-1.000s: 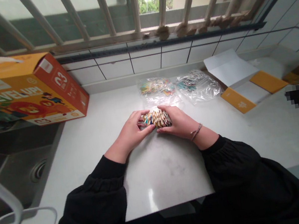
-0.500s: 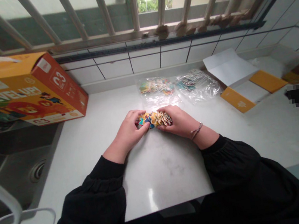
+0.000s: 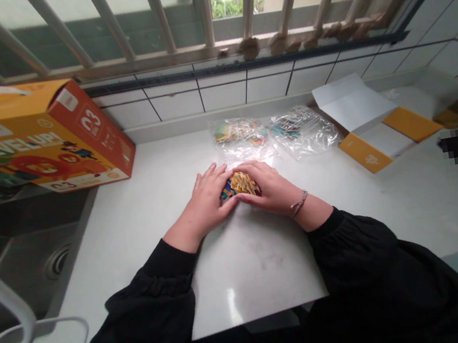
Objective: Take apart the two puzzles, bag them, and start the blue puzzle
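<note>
Both my hands are cupped over a small heap of colourful puzzle pieces (image 3: 240, 184) at the middle of the white desk (image 3: 252, 260). My left hand (image 3: 206, 201) lies flat, fingers (image 3: 212, 175) spread and curved over the heap's left side. My right hand (image 3: 270, 188), a bracelet (image 3: 299, 203) on its wrist, covers the right side, fingers pressed together and bent round the pieces. The heap rests on the desk, showing only in the gap between my hands.

Handling, as I judge it: thin card pieces, light, stiff enough to keep shape, loose and apt to slide or scatter on the smooth top. Best gathered from both sides with cupped palms, low against the surface, not pinched singly.

Just beyond the hands lie two clear plastic bags (image 3: 241, 135) (image 3: 303, 129) with more coloured pieces. Far left stands an orange puzzle box (image 3: 32, 139); far right an opened small yellow carton (image 3: 372, 128). A sink (image 3: 30, 261) lies to the left.
</note>
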### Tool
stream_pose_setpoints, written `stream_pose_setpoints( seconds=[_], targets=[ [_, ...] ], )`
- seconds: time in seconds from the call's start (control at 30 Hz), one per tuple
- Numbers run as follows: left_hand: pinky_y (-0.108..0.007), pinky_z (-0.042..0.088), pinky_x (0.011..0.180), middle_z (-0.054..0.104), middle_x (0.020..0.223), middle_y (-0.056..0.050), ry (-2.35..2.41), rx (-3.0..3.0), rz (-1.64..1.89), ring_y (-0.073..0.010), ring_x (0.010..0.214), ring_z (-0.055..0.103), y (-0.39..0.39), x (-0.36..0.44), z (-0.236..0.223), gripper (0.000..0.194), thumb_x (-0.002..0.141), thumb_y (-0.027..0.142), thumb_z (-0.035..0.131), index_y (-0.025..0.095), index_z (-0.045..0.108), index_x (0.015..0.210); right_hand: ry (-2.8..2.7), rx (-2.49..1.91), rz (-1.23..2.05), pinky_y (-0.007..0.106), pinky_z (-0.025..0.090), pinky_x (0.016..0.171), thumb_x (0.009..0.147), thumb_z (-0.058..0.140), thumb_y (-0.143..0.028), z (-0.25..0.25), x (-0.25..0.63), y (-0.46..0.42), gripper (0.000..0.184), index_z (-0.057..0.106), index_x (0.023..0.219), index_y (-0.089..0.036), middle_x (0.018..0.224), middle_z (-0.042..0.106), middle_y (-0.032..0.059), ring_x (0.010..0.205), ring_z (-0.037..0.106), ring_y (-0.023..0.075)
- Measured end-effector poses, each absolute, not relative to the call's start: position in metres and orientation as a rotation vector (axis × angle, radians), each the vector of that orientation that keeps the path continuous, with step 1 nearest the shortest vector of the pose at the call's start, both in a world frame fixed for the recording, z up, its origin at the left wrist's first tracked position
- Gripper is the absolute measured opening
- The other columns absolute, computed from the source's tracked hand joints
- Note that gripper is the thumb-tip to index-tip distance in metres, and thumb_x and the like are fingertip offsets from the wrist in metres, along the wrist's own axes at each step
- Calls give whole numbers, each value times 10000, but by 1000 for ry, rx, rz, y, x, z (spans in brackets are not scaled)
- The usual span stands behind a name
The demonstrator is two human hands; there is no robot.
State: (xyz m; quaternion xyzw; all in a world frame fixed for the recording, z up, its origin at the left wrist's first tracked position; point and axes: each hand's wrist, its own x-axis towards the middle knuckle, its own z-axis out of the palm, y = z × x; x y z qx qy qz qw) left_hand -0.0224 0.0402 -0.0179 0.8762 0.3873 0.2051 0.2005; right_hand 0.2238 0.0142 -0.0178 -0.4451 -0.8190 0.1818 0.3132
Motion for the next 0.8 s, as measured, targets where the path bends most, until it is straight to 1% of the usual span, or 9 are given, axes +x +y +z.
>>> stream_pose_setpoints(
  seconds=[0.1, 0.17, 0.23, 0.3, 0.4, 0.5, 0.63, 0.7, 0.8],
  targets=[
    [-794, 190, 1331, 464, 1761, -165, 1124, 2455, 536, -420, 1697, 302, 38, -21, -16, 648, 1039, 430, 703, 282, 492, 1633, -2172, -1172, 473, 599, 476, 1212, 1010, 750, -541, -19, 224, 16, 596, 583, 1508, -260, 1492, 663, 169, 1413, 596, 378],
    [-782, 228, 1324, 492, 1741, -164, 1137, 2453, 528, -407, 1668, 368, 38, -21, -16, 621, 1055, 457, 685, 282, 503, 1622, -2179, -1210, 456, 593, 495, 1186, 998, 767, -538, -20, 227, 17, 579, 611, 1475, -250, 1440, 694, 169, 1367, 622, 382],
    [-731, 291, 1322, 537, 1703, -162, 1149, 2459, 541, -385, 1621, 445, 40, -21, -16, 579, 1058, 464, 679, 274, 540, 1587, -2188, -1262, 425, 578, 510, 1165, 991, 779, -507, -22, 230, 19, 545, 639, 1442, -236, 1398, 714, 165, 1328, 641, 378],
    [-651, 361, 1312, 582, 1652, -166, 1148, 2476, 578, -362, 1570, 507, 42, -23, -17, 542, 1053, 449, 682, 251, 578, 1547, -2194, -1327, 391, 562, 514, 1161, 985, 782, -460, -22, 234, 19, 526, 654, 1434, -217, 1387, 717, 168, 1319, 646, 375],
    [-570, 428, 1285, 625, 1583, -184, 1156, 2480, 644, -348, 1505, 563, 45, -27, -19, 524, 1046, 430, 679, 206, 607, 1515, -2177, -1449, 347, 559, 510, 1171, 982, 768, -432, -22, 242, 19, 541, 661, 1452, -185, 1390, 714, 185, 1327, 643, 382],
    [-559, 442, 1281, 635, 1557, -191, 1197, 2462, 682, -355, 1480, 579, 49, -31, -20, 540, 1031, 421, 689, 185, 612, 1511, -2140, -1563, 306, 569, 520, 1158, 981, 757, -440, -22, 250, 20, 546, 670, 1454, -182, 1374, 717, 191, 1311, 649, 394],
    [-558, 441, 1290, 633, 1544, -191, 1208, 2431, 713, -357, 1473, 581, 51, -33, -21, 547, 1021, 407, 697, 183, 609, 1512, -2097, -1627, 293, 574, 531, 1140, 985, 751, -449, -23, 256, 21, 504, 688, 1418, -201, 1343, 722, 186, 1289, 659, 394],
    [-558, 435, 1297, 624, 1547, -199, 1160, 2418, 713, -358, 1487, 571, 50, -31, -22, 542, 1023, 407, 697, 175, 614, 1505, -2111, -1562, 310, 579, 525, 1146, 980, 765, -445, -24, 254, 21, 514, 678, 1420, -194, 1345, 721, 186, 1288, 658, 393],
    [-562, 422, 1310, 594, 1581, -212, 1063, 2392, 704, -360, 1521, 547, 47, -28, -24, 539, 1020, 397, 701, 174, 615, 1503, -2154, -1379, 373, 581, 528, 1146, 942, 829, -454, -26, 246, 20, 585, 646, 1443, -215, 1369, 709, 175, 1301, 652, 386]
  ],
)
